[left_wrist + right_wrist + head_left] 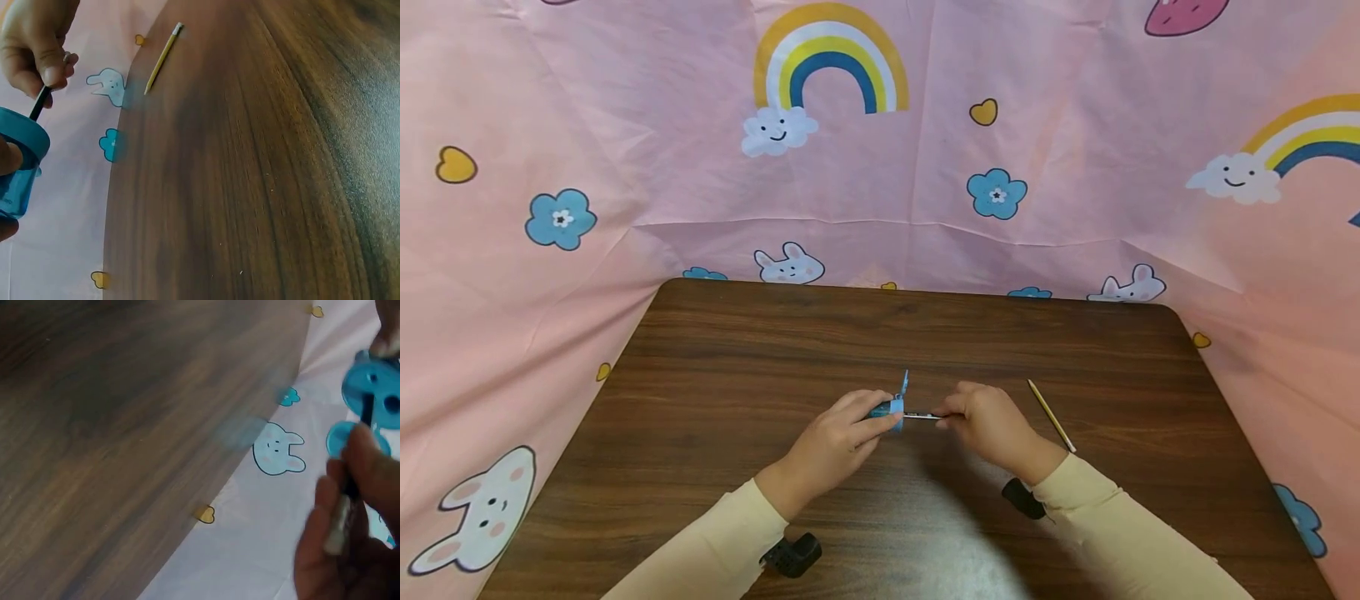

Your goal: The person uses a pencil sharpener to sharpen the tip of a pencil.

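Observation:
My left hand (831, 442) grips a translucent blue pencil sharpener (37, 139), which lies sideways in the fingers above the table. Its small round lid (904, 383) is flipped up on its hinge. From the right, my right hand (997, 427) pinches a dark pencil (919, 415) between thumb and fingers. The pencil's front end reaches one of the holes in the sharpener's top (390, 381), so its tip is hidden. In the right wrist view, the pencil's pale rear end (337, 531) sticks out below the thumb.
A yellow pencil (1051, 415) with a white end lies on the brown wooden table (775, 342), just beyond my right forearm. Pink printed cloth (700, 167) hangs behind and at both sides of the table. Black devices (795, 554) are strapped at both wrists.

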Motion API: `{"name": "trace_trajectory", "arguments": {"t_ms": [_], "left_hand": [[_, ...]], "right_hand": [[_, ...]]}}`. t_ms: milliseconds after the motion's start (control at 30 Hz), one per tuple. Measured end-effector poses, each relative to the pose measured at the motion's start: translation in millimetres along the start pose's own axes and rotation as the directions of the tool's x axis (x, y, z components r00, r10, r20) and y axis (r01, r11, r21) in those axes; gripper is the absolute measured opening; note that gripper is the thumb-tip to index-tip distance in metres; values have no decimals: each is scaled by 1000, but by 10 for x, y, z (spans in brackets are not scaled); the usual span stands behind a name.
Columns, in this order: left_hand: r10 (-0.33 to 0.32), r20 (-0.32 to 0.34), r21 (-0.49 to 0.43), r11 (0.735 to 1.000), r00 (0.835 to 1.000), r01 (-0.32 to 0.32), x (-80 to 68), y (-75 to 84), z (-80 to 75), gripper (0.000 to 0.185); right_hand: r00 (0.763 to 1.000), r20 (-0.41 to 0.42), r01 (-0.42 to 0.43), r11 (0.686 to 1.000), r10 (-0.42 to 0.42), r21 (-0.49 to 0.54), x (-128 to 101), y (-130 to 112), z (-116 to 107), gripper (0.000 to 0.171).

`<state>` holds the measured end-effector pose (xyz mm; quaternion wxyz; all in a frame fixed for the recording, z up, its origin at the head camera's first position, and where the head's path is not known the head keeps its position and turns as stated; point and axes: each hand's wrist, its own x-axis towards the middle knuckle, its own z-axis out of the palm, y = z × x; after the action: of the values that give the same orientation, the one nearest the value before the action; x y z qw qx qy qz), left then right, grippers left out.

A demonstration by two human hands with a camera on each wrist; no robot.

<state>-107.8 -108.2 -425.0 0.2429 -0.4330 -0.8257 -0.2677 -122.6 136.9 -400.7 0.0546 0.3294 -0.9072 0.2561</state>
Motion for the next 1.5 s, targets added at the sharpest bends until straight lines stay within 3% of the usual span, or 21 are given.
{"name": "trace_trajectory", "arguments": {"t_ms": [33,100,233,267,333,467,567,633,733,833,967,1100,1200,1267,1367,1500], "left_hand": [[25,-4,6,1000,1000,-25,-5,0,3,43],[68,-9,23,997,998,-67,-13,6,4,46],[134,-12,13,991,991,-134,-20,19,16,47],[137,-12,10,991,990,-137,-20,23,20,47],[112,-11,-17,994,994,-112,-14,27,30,45],[26,-7,-41,999,1000,-26,-3,26,49,42],[-14,-8,-39,999,1000,14,2,21,54,39],[-38,-14,-41,998,999,38,4,20,46,37],[-83,-29,-59,995,996,81,9,21,19,35],[-128,-36,-81,989,991,125,16,21,-11,36],[-175,-33,-104,980,984,170,33,36,-47,38],[-200,-22,-128,972,980,196,35,68,-62,40],[-218,-6,-146,966,976,215,31,88,-58,40],[-228,8,-151,962,974,226,32,99,-59,40],[-210,18,-120,970,978,211,25,101,-54,40],[-129,15,-41,991,991,130,-2,92,-28,40]], "right_hand": [[996,75,-54,996,49,72,16,12,-37,7],[966,225,-176,960,127,216,53,52,-104,5],[864,465,-403,819,194,407,116,142,-196,9],[848,493,-429,800,197,419,123,156,-206,9],[835,511,-440,807,205,394,132,164,-218,11],[870,424,-366,905,252,215,123,92,-188,20],[914,306,-289,957,265,36,92,-5,-136,37],[953,205,-214,974,224,-70,57,-58,-93,49],[998,25,-55,975,62,-217,1,-78,-17,58],[982,-131,87,945,-134,-317,-36,-38,83,57],[904,-264,209,887,-336,-413,-64,35,209,42],[836,-333,252,845,-435,-471,-78,73,283,16],[808,-362,257,832,-464,-492,-85,77,299,20],[808,-366,253,833,-461,-491,-89,64,296,18],[832,-362,235,858,-420,-456,-95,22,278,16],[916,-290,179,931,-276,-319,-99,-53,211,22]]}}
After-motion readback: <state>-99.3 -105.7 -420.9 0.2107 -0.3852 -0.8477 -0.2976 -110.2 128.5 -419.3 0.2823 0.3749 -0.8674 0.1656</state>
